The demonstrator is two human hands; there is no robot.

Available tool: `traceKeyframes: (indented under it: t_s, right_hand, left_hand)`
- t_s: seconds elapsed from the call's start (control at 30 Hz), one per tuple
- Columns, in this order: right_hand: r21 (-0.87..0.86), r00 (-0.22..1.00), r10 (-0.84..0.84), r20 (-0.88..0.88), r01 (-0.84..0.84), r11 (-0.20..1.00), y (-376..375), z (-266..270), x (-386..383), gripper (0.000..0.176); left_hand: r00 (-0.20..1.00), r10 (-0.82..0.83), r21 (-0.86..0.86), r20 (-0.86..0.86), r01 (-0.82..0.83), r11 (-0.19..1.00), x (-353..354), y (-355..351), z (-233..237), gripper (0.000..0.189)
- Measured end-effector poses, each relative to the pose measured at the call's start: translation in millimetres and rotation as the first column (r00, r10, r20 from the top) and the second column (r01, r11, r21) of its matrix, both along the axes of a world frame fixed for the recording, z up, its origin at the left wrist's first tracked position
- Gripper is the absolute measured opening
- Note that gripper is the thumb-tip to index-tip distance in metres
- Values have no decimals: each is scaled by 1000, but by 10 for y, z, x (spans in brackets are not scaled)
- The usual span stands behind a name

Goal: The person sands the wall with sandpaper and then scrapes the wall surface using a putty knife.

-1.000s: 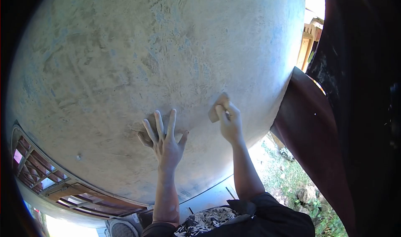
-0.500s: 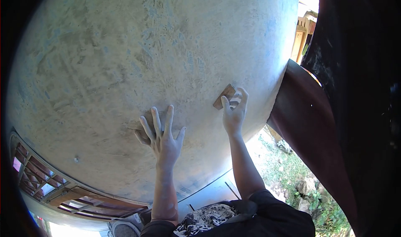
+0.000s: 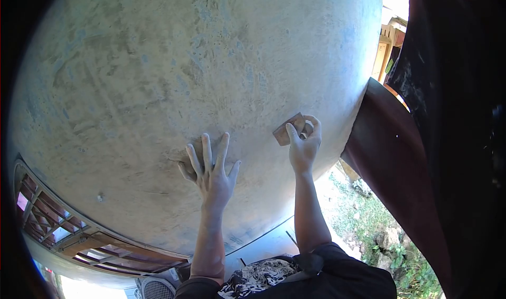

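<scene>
A large, pale, patchy grey-green surface fills most of the view, with blue specks and darker smears. My left hand, dusty and pale, lies on it with the fingers spread and holds nothing. To its right, my right hand grips a small brown rectangular block between thumb and fingers, the block against the surface. Whitish dust covers both hands.
Latticed window frames run along the lower left, with a round-grilled grey device below. A dark red cloth hangs at the right. Rocks and plants show at the lower right.
Both hands appear slightly farther right and lower in the view, as does the surface. The block is tilted a little differently in my right hand.
</scene>
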State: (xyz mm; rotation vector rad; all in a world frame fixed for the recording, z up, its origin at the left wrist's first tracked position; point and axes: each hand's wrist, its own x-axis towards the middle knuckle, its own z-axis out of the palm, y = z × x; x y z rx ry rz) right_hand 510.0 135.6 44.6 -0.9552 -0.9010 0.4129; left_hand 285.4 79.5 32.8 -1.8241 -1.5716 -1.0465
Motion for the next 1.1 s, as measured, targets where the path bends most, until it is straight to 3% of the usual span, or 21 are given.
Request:
traceKeyframes:
  t_s: [0.1,0.2,0.27,0.3,0.37,0.4,0.47,0.57,0.67,0.7,0.73,0.8,0.83,0.9,1.03,1.1]
  right_hand:
    - [40,997,-65,48,63,997,53,15,-20,46]
    - [106,998,-65,-17,66,992,92,27,-49,38]
    - [146,986,-76,148,55,988,123,-68,-81,27]
    - [144,986,-77,148,56,988,104,-78,-144,27]
    - [311,959,-185,216,112,944,60,-62,-293,15]
    - [309,959,-188,213,116,944,50,-54,-262,15]
    - [311,870,-433,237,354,882,52,-39,-178,16]
    - [369,827,-513,229,414,832,198,-29,-114,24]
    - [514,857,-463,228,298,804,403,-201,-380,32]
    - [481,877,-398,269,236,845,330,-293,-443,37]
    - [480,877,-398,270,235,845,249,-333,-466,37]
    - [487,674,-580,458,355,798,130,-391,-508,41]
    - [414,803,-459,379,296,860,200,-501,-538,41]
    - [435,785,-471,403,289,853,246,-528,-499,41]
    - [438,688,-524,501,320,840,337,-456,-396,40]
    - [431,707,-529,469,340,836,390,-339,-335,39]
  left_hand:
    - [1000,-7,-14,-10,7,1000,-14,-4,-10,96]
    - [1000,-21,-23,-11,21,1000,-17,-26,-6,94]
    - [1000,-11,-29,-8,10,1000,-14,-30,-6,93]
    - [1000,-5,-35,-7,5,999,-7,-29,-6,93]
    - [1000,-8,-35,-3,8,999,5,-34,-1,92]
    - [1000,-7,-33,1,7,999,0,-32,-2,92]
    - [999,-3,-18,-48,2,1000,-29,-12,-26,91]
    - [999,-1,-10,-50,1,1000,-23,-14,-55,88]
    - [1000,-7,-34,19,7,999,39,-13,-67,85]
    - [999,-3,-47,39,5,999,61,-12,-74,84]
    - [999,-2,-48,39,4,999,85,-1,-86,84]
    - [998,34,-52,47,-32,998,118,13,-109,84]
    - [998,39,-55,43,-36,998,122,17,-118,84]
    - [998,56,4,-24,-56,998,132,28,-120,92]
    - [997,71,-3,-29,-71,997,117,20,-134,92]
    - [997,57,21,-48,-56,998,86,46,-187,90]
